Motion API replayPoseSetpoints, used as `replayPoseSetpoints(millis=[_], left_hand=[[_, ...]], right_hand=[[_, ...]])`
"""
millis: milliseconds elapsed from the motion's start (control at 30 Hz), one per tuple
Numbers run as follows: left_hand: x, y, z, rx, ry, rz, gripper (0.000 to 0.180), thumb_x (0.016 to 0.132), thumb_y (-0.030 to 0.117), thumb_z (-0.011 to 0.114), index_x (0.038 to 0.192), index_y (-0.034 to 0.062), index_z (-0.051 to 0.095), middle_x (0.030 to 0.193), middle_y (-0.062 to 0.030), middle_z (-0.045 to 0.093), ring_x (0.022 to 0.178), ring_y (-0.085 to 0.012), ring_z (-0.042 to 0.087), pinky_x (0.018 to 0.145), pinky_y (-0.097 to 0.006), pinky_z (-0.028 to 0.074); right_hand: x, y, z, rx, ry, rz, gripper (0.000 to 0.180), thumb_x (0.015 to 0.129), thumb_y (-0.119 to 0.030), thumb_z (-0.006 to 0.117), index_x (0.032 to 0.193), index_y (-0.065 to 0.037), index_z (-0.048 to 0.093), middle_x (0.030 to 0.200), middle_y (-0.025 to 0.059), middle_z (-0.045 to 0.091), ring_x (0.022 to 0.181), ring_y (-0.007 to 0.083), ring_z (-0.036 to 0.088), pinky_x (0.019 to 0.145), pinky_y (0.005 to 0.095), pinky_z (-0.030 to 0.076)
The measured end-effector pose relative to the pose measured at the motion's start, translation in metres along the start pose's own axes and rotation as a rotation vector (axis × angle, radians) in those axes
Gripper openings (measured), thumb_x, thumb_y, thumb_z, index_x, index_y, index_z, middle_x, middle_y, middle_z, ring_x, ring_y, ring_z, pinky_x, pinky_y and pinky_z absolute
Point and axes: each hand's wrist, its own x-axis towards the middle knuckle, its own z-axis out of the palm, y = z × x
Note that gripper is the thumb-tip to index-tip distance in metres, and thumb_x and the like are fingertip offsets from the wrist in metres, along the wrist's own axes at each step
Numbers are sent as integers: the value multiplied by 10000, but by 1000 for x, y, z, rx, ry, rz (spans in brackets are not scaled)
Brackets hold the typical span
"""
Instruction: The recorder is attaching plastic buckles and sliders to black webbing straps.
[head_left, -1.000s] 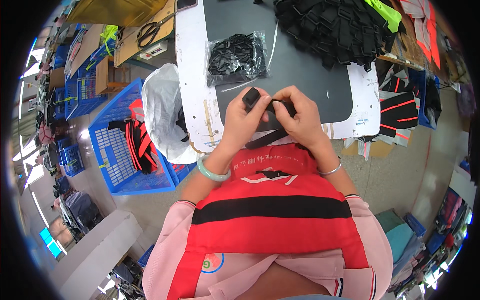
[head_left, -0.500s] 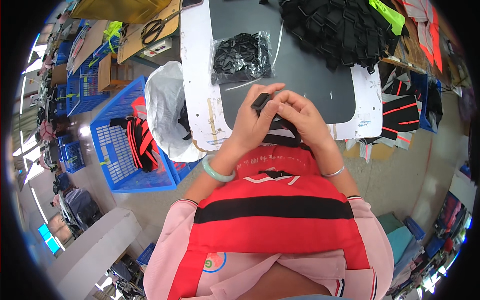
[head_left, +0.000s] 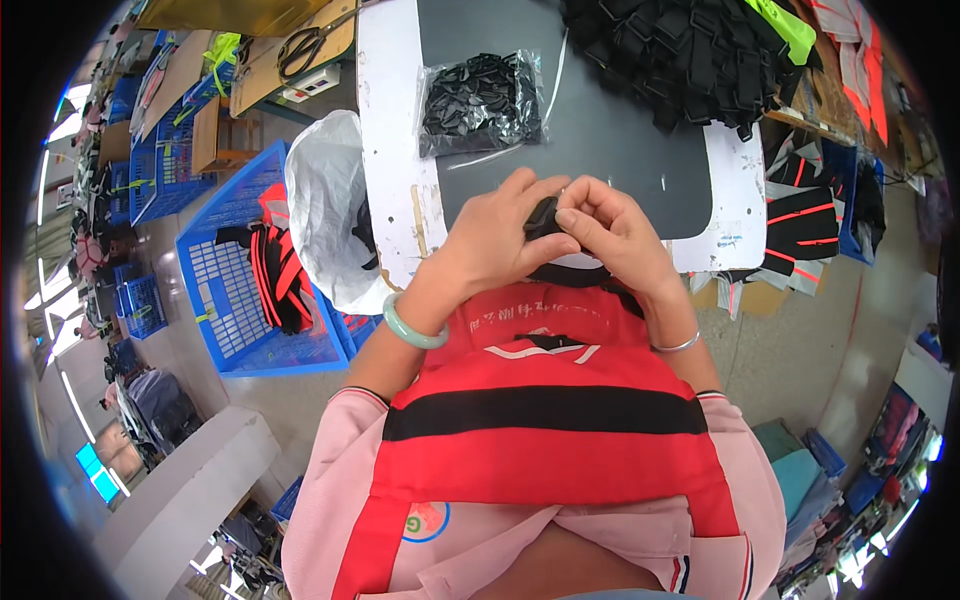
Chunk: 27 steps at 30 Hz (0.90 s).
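Observation:
Over the near edge of the table, my left hand (head_left: 497,232) is closed on a small black plastic buckle (head_left: 542,214), held between thumb and fingers. My right hand (head_left: 622,240) meets it from the other side, its thumb and fingertips pinched at the buckle, where black webbing strap (head_left: 568,274) appears to be threaded. The strap loops below both hands, over my red apron (head_left: 545,455). Fingers hide part of the buckle and the strap's end. Beyond my left hand lies a clear plastic bag (head_left: 480,105) of small black plastic parts.
A heap of black straps with buckles (head_left: 690,60) covers the table's far right. Left of the white table edge (head_left: 390,150) are a white sack (head_left: 325,215) and a blue crate (head_left: 250,345) holding black and orange pieces. Scissors (head_left: 300,50) lie on a side bench.
My left hand has turned over the buckle, covering more of it. My right hand's fingertips have come up to the buckle, and the strap loop sits lower behind the hands.

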Motion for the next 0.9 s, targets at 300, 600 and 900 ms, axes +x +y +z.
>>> replayPoseSetpoints(millis=[300,600,900], left_hand=[[8,11,-3,137,46,97,786,678,551,690,1266,77,472,910,-109,524,764,-311,592,608,-378,489],[16,8,-6,371,-33,147,662,701,594,656,1087,60,585,798,-85,485,707,-291,573,580,-351,463],[-2,3,-3,-191,176,81,363,680,179,774,994,42,652,740,-72,523,647,-209,517,569,-306,417]], right_hand=[[-2,13,-1,357,20,7,105,909,-158,554,939,-58,548,865,-41,555,780,20,498,687,182,417],[-1,12,7,247,100,-66,169,935,-139,512,1048,-30,575,996,-12,571,914,55,518,799,204,426],[-7,6,-48,437,-43,-501,159,953,-191,473,1027,-54,508,1181,184,560,1058,272,544,984,412,379]])
